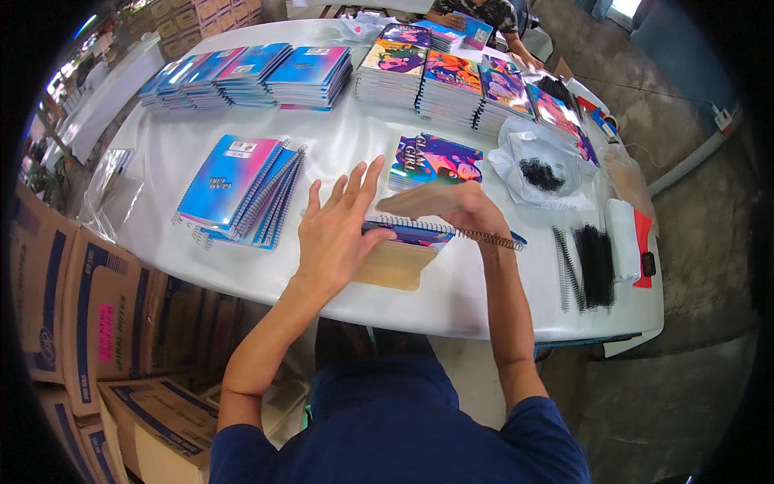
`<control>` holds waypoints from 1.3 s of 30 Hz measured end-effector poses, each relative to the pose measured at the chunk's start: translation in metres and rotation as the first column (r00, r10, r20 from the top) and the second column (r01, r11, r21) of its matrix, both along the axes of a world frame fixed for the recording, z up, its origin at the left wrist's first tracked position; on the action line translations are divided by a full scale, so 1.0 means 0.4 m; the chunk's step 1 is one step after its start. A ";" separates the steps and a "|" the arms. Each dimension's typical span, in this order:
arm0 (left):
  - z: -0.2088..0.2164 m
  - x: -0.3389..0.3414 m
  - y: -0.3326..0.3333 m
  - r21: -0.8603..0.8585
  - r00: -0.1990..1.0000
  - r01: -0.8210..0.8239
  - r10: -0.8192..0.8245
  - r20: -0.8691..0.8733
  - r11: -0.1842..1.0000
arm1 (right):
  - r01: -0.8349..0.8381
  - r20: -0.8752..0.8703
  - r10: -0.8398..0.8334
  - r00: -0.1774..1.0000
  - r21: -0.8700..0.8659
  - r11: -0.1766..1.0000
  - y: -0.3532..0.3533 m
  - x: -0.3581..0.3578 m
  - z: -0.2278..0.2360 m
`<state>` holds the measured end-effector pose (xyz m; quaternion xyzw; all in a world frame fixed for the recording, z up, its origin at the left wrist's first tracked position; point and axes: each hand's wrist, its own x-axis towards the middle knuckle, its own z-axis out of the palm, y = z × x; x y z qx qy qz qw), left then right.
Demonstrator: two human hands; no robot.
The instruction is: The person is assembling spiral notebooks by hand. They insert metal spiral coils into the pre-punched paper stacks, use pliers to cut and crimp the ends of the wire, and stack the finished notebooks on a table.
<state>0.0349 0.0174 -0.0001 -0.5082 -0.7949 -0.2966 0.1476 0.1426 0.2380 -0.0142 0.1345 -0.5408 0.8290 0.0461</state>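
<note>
A spiral-bound notebook (415,234) with a colourful cover lies at the near edge of the white table (347,137), its brown back board (395,264) sticking out toward me. My left hand (339,230) is flat and spread, its thumb resting on the notebook's left side. My right hand (451,203) presses on the notebook's top edge along the wire spiral (488,238), fingers together. Just behind lies another notebook (435,160) with a purple illustrated cover.
A fanned pile of blue-pink notebooks (242,189) lies at the left. Stacks of notebooks (310,77) line the far side. Black spiral coils (592,262) and a plastic bag of black pieces (540,173) sit at the right. Cardboard boxes (89,315) stand lower left. Another person (484,16) is at the far end.
</note>
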 end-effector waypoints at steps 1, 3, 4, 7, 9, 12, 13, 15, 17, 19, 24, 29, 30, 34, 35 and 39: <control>0.001 -0.005 0.002 0.012 1.000 0.005 -0.005 0.009 1.000 | 0.039 0.019 -0.046 0.999 0.264 0.964 0.003 -0.003 0.012; 0.007 -0.015 -0.014 0.001 1.000 0.005 -0.005 0.012 1.000 | 0.091 0.005 -0.131 0.991 0.694 0.715 -0.030 -0.022 0.052; 0.005 -0.016 -0.024 -0.010 1.000 -0.007 0.007 0.003 1.000 | 0.037 0.077 -0.166 0.983 0.804 0.594 -0.035 -0.046 0.040; 0.008 -0.029 -0.024 0.000 1.000 -0.022 0.022 -0.016 1.000 | 0.011 -0.018 -0.010 1.000 0.077 0.997 0.010 -0.043 -0.025; 0.006 -0.038 -0.042 -0.020 0.998 -0.057 0.056 -0.025 0.998 | 0.013 0.038 -0.027 0.999 0.326 0.945 -0.027 -0.059 0.007; 0.007 -0.047 -0.056 -0.036 0.996 -0.082 0.081 -0.022 0.996 | 0.078 0.022 -0.150 0.988 0.776 0.626 -0.035 -0.093 0.033; 0.006 -0.050 -0.061 -0.017 0.996 -0.093 0.093 0.001 0.996 | 0.040 0.016 -0.059 0.998 0.562 0.826 -0.040 -0.088 0.034; -0.003 -0.053 -0.071 0.020 0.991 -0.123 0.121 0.056 0.992 | -0.110 -0.065 0.111 0.992 0.020 0.994 -0.054 -0.075 0.034; -0.008 -0.060 -0.073 0.180 0.974 -0.068 0.026 0.227 0.981 | 0.075 -0.051 -0.055 0.997 0.584 0.809 -0.029 -0.097 0.015; -0.025 -0.071 -0.081 0.272 0.935 -0.062 -0.039 0.353 0.960 | 0.031 0.048 -0.103 0.994 0.760 0.649 -0.046 -0.112 0.036; -0.041 -0.084 -0.096 0.297 0.614 -0.143 -0.150 0.775 0.944 | 0.015 0.096 -0.121 0.988 0.719 0.695 -0.069 -0.102 0.067; -0.086 -0.083 -0.082 0.468 0.683 -0.115 -0.272 0.678 0.876 | -0.036 0.045 0.025 0.999 0.263 0.964 -0.041 -0.098 0.028; -0.092 -0.081 -0.083 0.470 0.710 -0.104 -0.266 0.652 0.876 | -0.020 0.075 -0.022 0.997 0.514 0.858 -0.048 -0.103 0.044; -0.088 -0.067 -0.069 0.542 0.596 -0.162 -0.356 0.720 0.825 | 0.000 0.048 -0.018 0.999 0.362 0.932 -0.015 -0.110 -0.007; -0.092 -0.068 -0.071 0.548 0.604 -0.161 -0.357 0.713 0.821 | -0.040 -0.004 0.041 0.999 0.134 0.990 -0.028 -0.110 -0.004; -0.101 -0.074 -0.071 0.552 0.616 -0.164 -0.353 0.704 0.817 | 0.026 0.102 -0.142 0.985 0.718 0.695 -0.045 -0.133 0.047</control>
